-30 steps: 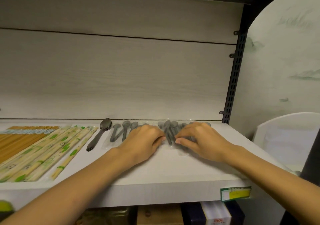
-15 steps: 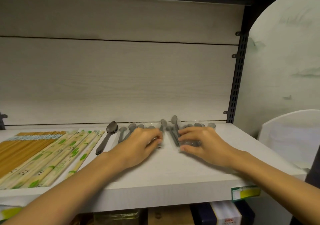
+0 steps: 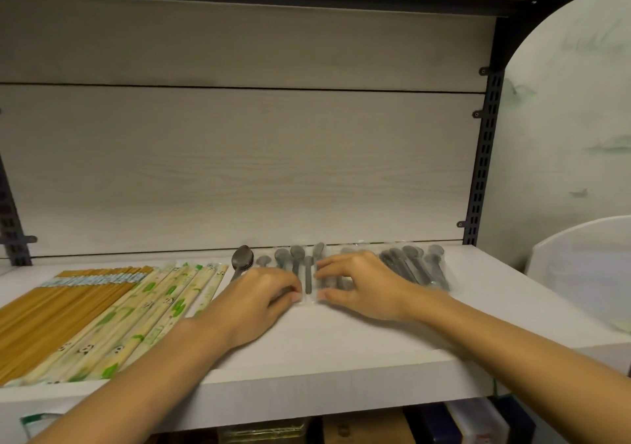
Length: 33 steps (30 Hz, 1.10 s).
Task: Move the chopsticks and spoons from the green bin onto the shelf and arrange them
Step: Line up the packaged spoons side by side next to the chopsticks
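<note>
While both hands work at the middle of the white shelf (image 3: 341,351), a row of grey plastic spoons in clear wrappers (image 3: 415,267) lies along its back edge, bowls toward the rear panel. The left hand (image 3: 259,298) rests palm down on the wrapped spoons, fingers curled with the tips pressing a wrapper's front edge; whether it pinches the wrapper cannot be told. The right hand (image 3: 362,285) lies just beside it, fingers bent and spread over the neighbouring packets, thumb tip on the shelf near the left hand's fingertips. One darker metal spoon (image 3: 241,260) lies at the left end of the row, partly under the left hand. Toward the shelf's left edge sit green-printed wrapped chopsticks (image 3: 143,317), and beside them, at the far left, a banded bundle of plain brown chopsticks (image 3: 51,310).
</note>
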Available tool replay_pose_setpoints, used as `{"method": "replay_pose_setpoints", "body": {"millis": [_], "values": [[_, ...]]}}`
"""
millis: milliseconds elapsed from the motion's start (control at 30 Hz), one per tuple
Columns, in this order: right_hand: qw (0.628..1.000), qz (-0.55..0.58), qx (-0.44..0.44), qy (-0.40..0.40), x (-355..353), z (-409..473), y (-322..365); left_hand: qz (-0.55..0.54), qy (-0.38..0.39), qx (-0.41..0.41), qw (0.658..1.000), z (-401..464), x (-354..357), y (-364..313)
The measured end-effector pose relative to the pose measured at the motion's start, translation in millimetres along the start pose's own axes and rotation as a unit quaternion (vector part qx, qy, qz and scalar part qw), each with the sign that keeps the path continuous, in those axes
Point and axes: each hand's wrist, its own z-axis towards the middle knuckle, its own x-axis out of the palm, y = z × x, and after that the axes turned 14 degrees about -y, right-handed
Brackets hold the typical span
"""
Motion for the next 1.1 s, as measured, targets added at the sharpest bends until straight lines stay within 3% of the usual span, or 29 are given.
{"method": "replay_pose_setpoints", "body": {"millis": [200,400,667,833,1000,1100], "values": [[0.997,-0.031,0.017,0.074,1,-3,-1,-0.026,0.037,-0.007,0.999,1,3,7],[0.995,-0.058,0.046,0.068,-1,-15,-3,-0.018,0.002,0.001,1.0,10,11,2],[0.996,-0.08,0.011,0.029,-21,-28,-4,-0.053,0.07,0.006,0.996,10,11,-5],[0.991,-0.116,0.063,-0.003,-54,-48,-39,-0.039,0.06,0.008,0.997,16,12,-12],[0.99,-0.091,0.088,0.067,-68,-60,-56,-0.019,0.085,0.005,0.996,29,28,-33],[0.991,-0.072,0.088,0.068,-64,-62,-58,0.014,0.121,0.007,0.993,38,42,-55]]}}
